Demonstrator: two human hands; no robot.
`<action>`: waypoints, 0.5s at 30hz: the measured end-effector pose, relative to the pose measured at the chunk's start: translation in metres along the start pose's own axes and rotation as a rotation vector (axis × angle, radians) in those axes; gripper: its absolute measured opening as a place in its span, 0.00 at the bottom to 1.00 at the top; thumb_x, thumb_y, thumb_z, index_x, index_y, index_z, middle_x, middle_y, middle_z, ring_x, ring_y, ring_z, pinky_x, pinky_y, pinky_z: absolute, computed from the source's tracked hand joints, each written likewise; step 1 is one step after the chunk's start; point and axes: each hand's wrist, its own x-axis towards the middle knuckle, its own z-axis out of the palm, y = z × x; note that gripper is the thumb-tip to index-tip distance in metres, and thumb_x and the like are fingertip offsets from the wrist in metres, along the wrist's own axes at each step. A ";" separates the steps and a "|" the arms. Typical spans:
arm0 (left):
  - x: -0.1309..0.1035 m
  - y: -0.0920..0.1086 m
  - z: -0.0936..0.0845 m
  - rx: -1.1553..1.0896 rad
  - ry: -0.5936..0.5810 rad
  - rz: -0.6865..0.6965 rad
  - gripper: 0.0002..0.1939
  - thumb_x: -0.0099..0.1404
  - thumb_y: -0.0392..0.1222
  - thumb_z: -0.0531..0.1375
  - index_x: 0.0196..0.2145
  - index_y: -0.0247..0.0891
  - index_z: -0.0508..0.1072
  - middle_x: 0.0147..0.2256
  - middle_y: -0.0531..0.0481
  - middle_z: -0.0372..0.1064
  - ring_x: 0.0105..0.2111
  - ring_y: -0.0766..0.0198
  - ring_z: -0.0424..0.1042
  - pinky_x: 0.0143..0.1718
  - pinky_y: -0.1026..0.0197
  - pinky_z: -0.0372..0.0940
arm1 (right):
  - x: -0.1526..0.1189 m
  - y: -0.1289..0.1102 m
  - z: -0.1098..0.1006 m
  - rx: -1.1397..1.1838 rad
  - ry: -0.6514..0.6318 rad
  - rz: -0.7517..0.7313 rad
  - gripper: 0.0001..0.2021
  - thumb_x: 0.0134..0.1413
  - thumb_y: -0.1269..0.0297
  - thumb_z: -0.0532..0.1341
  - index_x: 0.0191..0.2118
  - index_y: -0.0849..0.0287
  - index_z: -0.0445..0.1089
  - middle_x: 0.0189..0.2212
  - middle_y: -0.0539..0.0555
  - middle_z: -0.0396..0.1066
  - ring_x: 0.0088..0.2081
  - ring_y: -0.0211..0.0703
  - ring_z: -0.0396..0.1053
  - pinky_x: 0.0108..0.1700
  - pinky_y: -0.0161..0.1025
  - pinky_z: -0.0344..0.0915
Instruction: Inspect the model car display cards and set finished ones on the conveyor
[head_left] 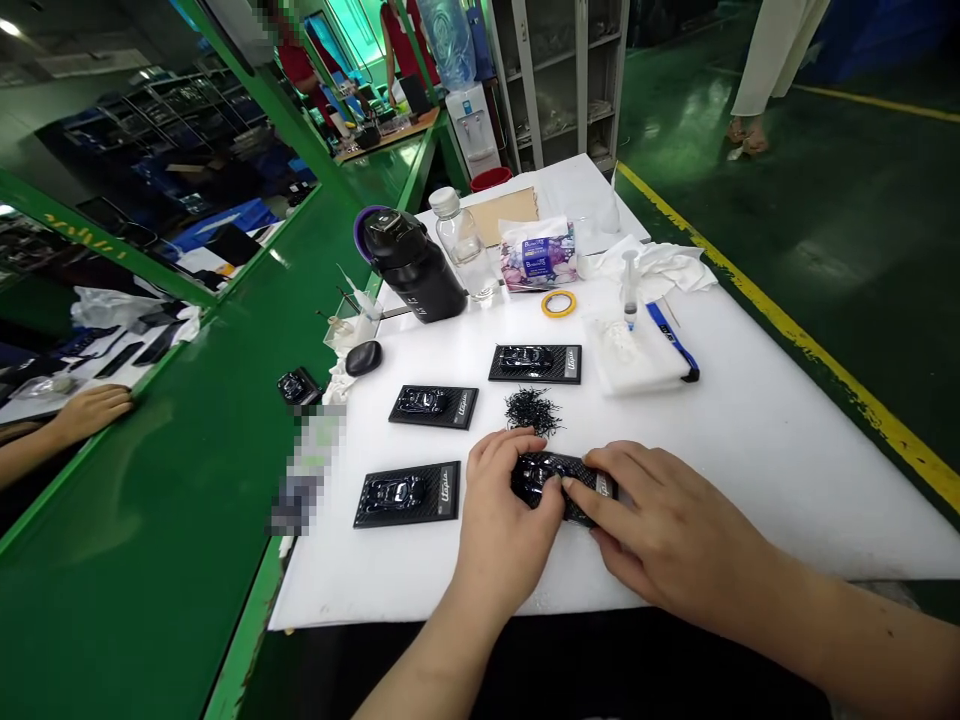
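A dark model car on a black base plate (538, 472) lies at the front of the white table, partly covered by my fingers. My left hand (506, 500) wraps round its left end, thumb against the car. From the other side my right hand (649, 510) grips the plate, index fingertip close to my left thumb. Just beyond is a heap of thin black strips (532, 411). Three similar model cars on plates stand nearby: one at front left (405, 493), one behind it (433, 405), and one farther back (535, 362).
At the back are a black bottle (416, 265), a clear bottle (466, 245), a tissue pack (538, 255) and yellow tape (559, 303). A syringe (629, 290) and blue tool (673, 340) lie by folded white cloth (637, 360). Another person's hand (94, 410) rests at far left.
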 end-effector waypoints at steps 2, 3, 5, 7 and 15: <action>0.000 0.001 0.000 -0.007 0.006 -0.013 0.14 0.58 0.33 0.61 0.43 0.42 0.73 0.51 0.47 0.71 0.57 0.53 0.64 0.62 0.41 0.59 | -0.002 0.002 0.000 0.035 -0.002 0.003 0.20 0.60 0.73 0.57 0.57 0.62 0.70 0.49 0.64 0.67 0.49 0.57 0.65 0.47 0.54 0.67; 0.001 0.001 -0.001 -0.010 0.012 -0.018 0.14 0.58 0.33 0.61 0.42 0.42 0.73 0.51 0.47 0.71 0.57 0.52 0.64 0.62 0.41 0.59 | -0.003 0.003 0.001 0.050 -0.007 0.006 0.20 0.61 0.72 0.56 0.58 0.61 0.69 0.50 0.64 0.66 0.49 0.57 0.65 0.47 0.55 0.66; 0.001 0.002 -0.001 -0.016 0.022 -0.032 0.14 0.57 0.33 0.61 0.42 0.42 0.73 0.50 0.47 0.71 0.57 0.52 0.64 0.62 0.40 0.59 | -0.005 0.004 0.001 0.069 -0.012 0.004 0.20 0.62 0.72 0.56 0.58 0.60 0.69 0.51 0.64 0.66 0.49 0.57 0.65 0.48 0.56 0.66; 0.003 0.003 -0.001 -0.020 0.022 -0.050 0.14 0.56 0.33 0.62 0.41 0.42 0.73 0.50 0.47 0.71 0.57 0.52 0.64 0.63 0.40 0.59 | -0.006 0.005 0.000 0.087 0.003 -0.008 0.19 0.62 0.72 0.56 0.58 0.62 0.69 0.51 0.64 0.66 0.49 0.57 0.65 0.49 0.55 0.66; 0.006 0.003 -0.002 0.004 -0.011 -0.123 0.13 0.56 0.35 0.63 0.41 0.42 0.74 0.53 0.46 0.69 0.58 0.49 0.63 0.63 0.38 0.57 | -0.007 0.006 0.000 0.138 0.044 0.015 0.18 0.62 0.72 0.56 0.55 0.67 0.71 0.50 0.65 0.68 0.48 0.56 0.65 0.49 0.54 0.66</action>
